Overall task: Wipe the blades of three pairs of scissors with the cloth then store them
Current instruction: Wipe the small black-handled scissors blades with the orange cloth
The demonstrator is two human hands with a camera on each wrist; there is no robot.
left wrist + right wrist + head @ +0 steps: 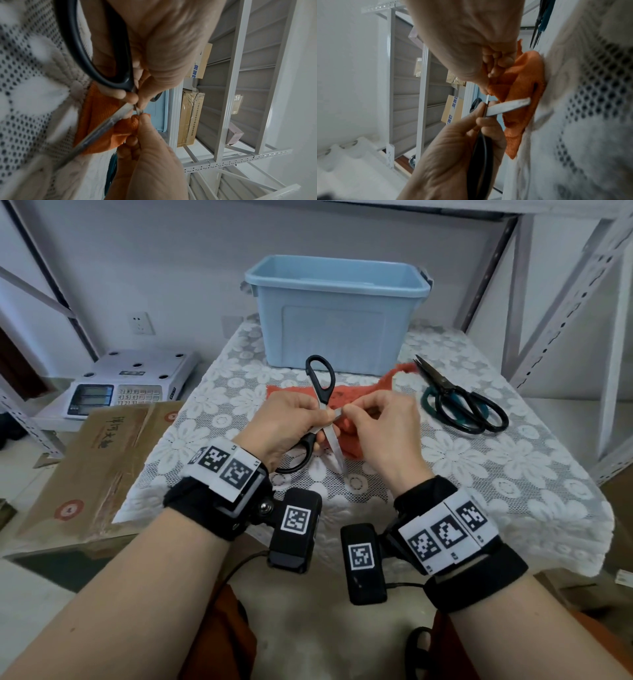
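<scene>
Table: covered with a white lace tablecloth [479, 474] with flower pattern; all the task things are on it or above it
Storage box: a light blue plastic box [337, 316] stands at the far side of the table, open on top; I cannot tell what is inside
Cloth: an orange cloth [346, 402] lies crumpled on the tablecloth, in front of the box and under both hands
Other scissors: two pairs [466, 402], one with teal handles and one with black handles, lie one over the other on the tablecloth to the right of the cloth, well apart from the hands
Black-handled scissors: this pair [320, 392] is spread wide open above the cloth; one handle loop points up to the box, one blade points down to the person
Left hand: the left hand [291, 426] grips the scissors near the pivot, fingers curled around the lower handle, thumb against the metal
Right hand: the right hand [383, 422] pinches the second blade between thumb and forefinger, with a fold of the orange cloth bunched in its fingers; fingers are tight together on the blade, just beside the left thumb
</scene>
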